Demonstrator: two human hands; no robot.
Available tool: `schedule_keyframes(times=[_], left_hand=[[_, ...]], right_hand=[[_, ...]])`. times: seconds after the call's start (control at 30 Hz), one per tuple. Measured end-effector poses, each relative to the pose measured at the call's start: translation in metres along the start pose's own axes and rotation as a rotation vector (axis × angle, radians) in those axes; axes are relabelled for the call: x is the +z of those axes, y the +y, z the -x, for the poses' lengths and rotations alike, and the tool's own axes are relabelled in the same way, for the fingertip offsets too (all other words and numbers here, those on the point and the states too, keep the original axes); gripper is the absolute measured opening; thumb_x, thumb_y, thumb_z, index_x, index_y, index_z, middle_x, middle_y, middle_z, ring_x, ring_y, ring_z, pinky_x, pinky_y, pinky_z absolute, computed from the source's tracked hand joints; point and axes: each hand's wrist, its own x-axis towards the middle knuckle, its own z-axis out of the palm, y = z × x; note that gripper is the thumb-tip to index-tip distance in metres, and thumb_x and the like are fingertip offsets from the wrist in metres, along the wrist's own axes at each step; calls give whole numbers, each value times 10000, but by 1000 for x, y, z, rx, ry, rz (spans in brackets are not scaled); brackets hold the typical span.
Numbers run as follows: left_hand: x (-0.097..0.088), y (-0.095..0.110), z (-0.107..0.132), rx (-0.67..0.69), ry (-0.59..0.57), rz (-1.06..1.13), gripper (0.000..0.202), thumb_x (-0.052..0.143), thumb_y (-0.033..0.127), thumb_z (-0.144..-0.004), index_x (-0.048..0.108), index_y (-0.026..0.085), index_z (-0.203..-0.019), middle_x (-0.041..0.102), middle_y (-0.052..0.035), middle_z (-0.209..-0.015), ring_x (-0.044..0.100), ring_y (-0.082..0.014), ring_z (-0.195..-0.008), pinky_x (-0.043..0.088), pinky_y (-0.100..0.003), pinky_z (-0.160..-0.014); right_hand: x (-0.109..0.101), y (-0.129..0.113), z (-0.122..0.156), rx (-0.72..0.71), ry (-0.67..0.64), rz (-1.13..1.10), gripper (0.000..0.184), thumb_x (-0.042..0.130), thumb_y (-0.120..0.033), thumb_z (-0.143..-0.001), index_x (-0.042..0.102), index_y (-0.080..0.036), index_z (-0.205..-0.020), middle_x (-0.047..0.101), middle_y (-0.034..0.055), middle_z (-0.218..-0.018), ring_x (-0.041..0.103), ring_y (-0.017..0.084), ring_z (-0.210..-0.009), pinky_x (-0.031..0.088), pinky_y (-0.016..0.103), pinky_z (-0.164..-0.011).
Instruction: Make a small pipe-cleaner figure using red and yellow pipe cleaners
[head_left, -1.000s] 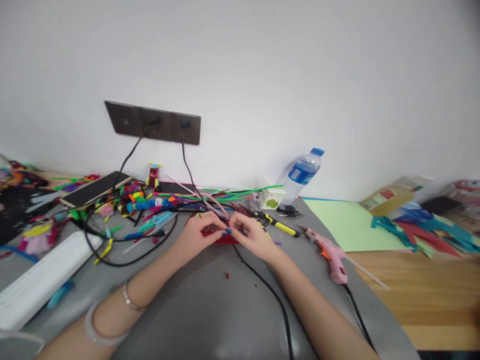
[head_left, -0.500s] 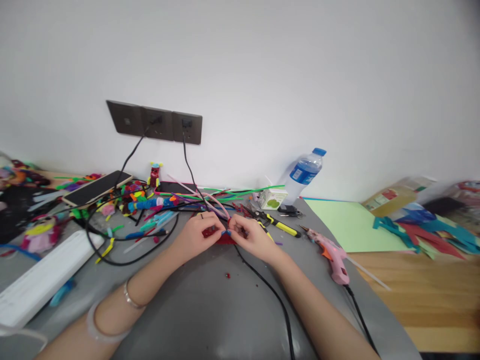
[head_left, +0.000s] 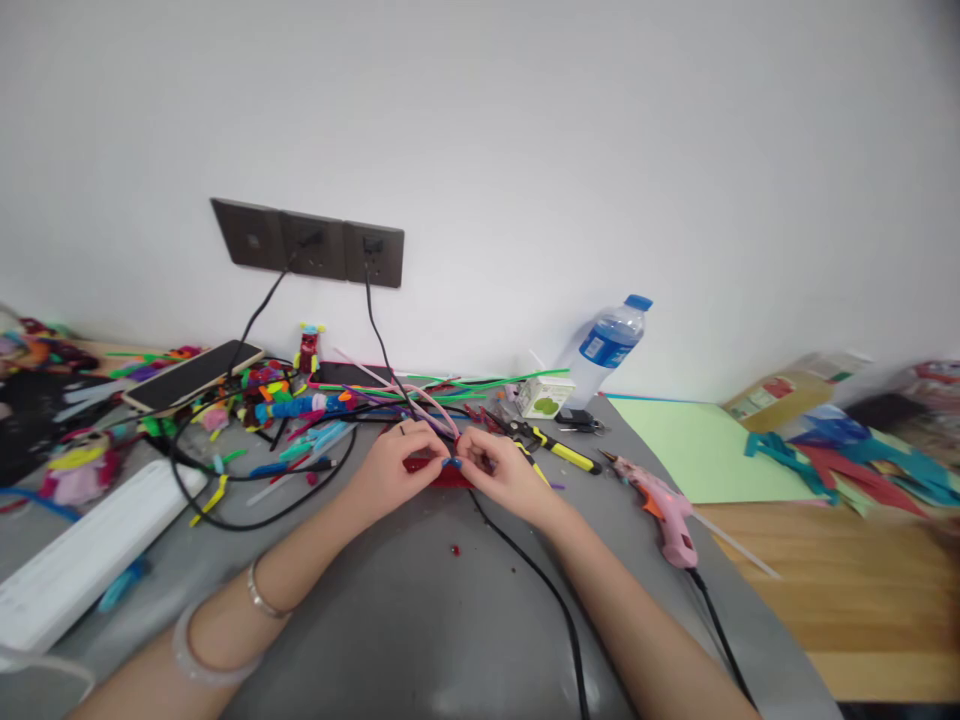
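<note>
Above the middle of the grey table, my left hand (head_left: 405,463) and my right hand (head_left: 499,467) meet fingertip to fingertip. Both are closed in a pinch on a small blue piece (head_left: 452,463), too small for me to tell its kind. Just below the fingers lies a flat red thing (head_left: 450,481), partly covered by both hands. Behind them, pink pipe cleaners (head_left: 431,400) stretch back toward the wall. A tiny red bit (head_left: 455,550) rests on the table in front of my hands.
Yellow-handled pliers (head_left: 566,450), a pink glue gun (head_left: 667,510), a small white box (head_left: 546,396) and a tilted water bottle (head_left: 611,345) are to the right. At left lie a phone (head_left: 195,376), a white power strip (head_left: 90,560), pipe-cleaner figures and looping black cables (head_left: 525,560).
Almost nothing differs. Both hands keep the same pinch at the same spot, and the objects around them have not moved.
</note>
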Motion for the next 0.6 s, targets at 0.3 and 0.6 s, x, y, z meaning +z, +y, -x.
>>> schedule_keyframes(times=[0.3,0.6], left_hand=[[1,6,-1,-75,6,102,128,540,119,-839,624,171,-759,623,-9,-769,574,-136,-749,430,-248,-722],[2,4,-2,-147,30,165,110,538,170,-815,627,169,-752,637,-14,-749,560,-135,-702,436,-244,-670]], right_hand=[[0,1,-1,8,4,-64,114,526,-212,-893,476,-200,-791,433,-58,-638,389,103,-578,301,222,-557],[-1,2,0,6,-50,-108,137,530,-271,-911,480,-198,-806,421,-55,-642,377,106,-578,294,229,-563]])
